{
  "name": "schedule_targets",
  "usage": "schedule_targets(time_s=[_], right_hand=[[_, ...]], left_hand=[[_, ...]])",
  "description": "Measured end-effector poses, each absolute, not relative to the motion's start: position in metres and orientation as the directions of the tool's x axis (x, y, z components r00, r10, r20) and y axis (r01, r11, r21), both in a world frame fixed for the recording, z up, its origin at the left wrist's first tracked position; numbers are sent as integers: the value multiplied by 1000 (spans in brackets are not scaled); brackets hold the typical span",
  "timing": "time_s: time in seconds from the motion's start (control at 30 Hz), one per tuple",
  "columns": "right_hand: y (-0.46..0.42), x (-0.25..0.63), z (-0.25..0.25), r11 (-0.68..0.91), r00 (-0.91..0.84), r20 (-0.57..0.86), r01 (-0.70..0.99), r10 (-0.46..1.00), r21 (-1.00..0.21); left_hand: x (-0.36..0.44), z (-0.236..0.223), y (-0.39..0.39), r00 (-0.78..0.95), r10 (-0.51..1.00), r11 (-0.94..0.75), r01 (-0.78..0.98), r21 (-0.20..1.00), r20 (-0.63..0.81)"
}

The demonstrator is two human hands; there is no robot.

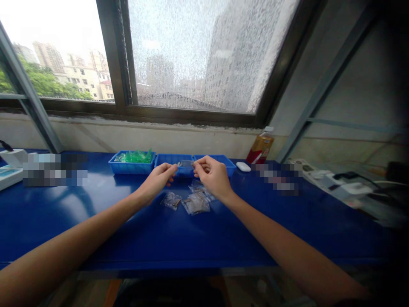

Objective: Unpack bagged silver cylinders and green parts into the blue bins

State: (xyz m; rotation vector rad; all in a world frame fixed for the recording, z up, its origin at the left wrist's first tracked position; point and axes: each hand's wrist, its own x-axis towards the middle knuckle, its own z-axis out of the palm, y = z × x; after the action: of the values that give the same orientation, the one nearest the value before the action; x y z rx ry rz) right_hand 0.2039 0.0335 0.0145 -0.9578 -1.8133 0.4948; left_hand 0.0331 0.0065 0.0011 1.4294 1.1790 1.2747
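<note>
My left hand (159, 179) and my right hand (212, 175) are raised over the blue table (96, 221), fingers pinched on the two ends of a small clear plastic bag (185, 163). The bag hangs between them in front of a blue tray (174, 158). Below the hands lie several small clear bags (195, 202) with brownish parts inside, flat on the table.
A blue tray (131, 167) holding green pieces stands at the left of the row, another blue tray (228, 163) at the right. A white oval object (243, 166) and a bottle (261, 147) stand by the wall. Devices and a power strip (322, 177) lie at far right, a white device (9, 166) at far left.
</note>
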Motion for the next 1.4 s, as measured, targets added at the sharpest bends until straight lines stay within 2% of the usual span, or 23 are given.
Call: schedule_targets(time_s=[0.07, 0.1, 0.17, 0.23, 0.3, 0.4, 0.47, 0.5, 0.57, 0.7, 0.77, 0.87, 0.93, 1.03, 1.1, 1.17, 1.27, 1.33, 1.4], right_hand=[[29, 203, 16, 676, -254, 630, 361, 734, -643], [26, 202, 16, 704, -292, 643, 356, 708, -614], [23, 199, 14, 733, -364, 636, 358, 680, -579], [23, 195, 11, 723, -399, 603, 354, 691, -594], [26, 193, 8, 681, -403, 554, 343, 729, -647], [33, 192, 6, 588, -368, 475, 317, 799, -744], [36, 193, 7, 548, -330, 456, 287, 827, -786], [37, 193, 7, 542, -308, 461, 275, 832, -794], [35, 194, 8, 559, -278, 490, 289, 826, -778], [26, 192, 9, 620, -282, 553, 377, 784, -688], [23, 191, 9, 646, -315, 564, 396, 763, -653], [26, 194, 9, 684, -397, 558, 460, 729, -567], [34, 200, 8, 686, -453, 521, 557, 723, -468], [45, 210, 6, 656, -534, 403, 700, 743, -282], [48, 215, 3, 669, -611, 295, 724, 735, -167], [48, 217, 1, 692, -662, 222, 714, 716, -102], [45, 214, 2, 680, -643, 236, 719, 729, -141], [43, 211, 6, 658, -591, 293, 705, 752, -266], [42, 208, 11, 619, -516, 342, 647, 785, -446]], left_hand=[[35, 3, 5, 132, 990, -34, -71, 997, 43], [35, 4, 4, 158, 987, -9, -126, 992, 29], [35, 5, 5, 117, 989, -71, -145, 987, 89], [33, 5, 7, 19, 974, -225, -36, 974, 226], [31, 3, 8, -32, 912, -396, 189, 898, 409], [30, 0, 6, 103, 761, -592, 516, 620, 641], [32, -3, 4, 232, 687, -660, 596, 457, 689], [33, -4, 3, 272, 670, -677, 606, 418, 690], [36, -6, 2, 279, 694, -660, 613, 434, 663], [38, -8, 4, 224, 836, -529, 571, 628, 501], [38, -9, 5, 281, 853, -518, 551, 655, 439], [37, -10, 6, 352, 827, -559, 606, 566, 439], [35, -12, 8, 355, 812, -567, 668, 482, 463], [29, -15, 12, 351, 819, -544, 728, 417, 454], [26, -16, 14, 356, 830, -528, 749, 399, 429], [25, -17, 14, 371, 833, -527, 758, 386, 410], [27, -14, 11, 380, 833, -528, 763, 374, 401], [30, -11, 9, 358, 846, -511, 756, 409, 396], [33, -7, 6, 305, 875, -469, 726, 503, 376]])
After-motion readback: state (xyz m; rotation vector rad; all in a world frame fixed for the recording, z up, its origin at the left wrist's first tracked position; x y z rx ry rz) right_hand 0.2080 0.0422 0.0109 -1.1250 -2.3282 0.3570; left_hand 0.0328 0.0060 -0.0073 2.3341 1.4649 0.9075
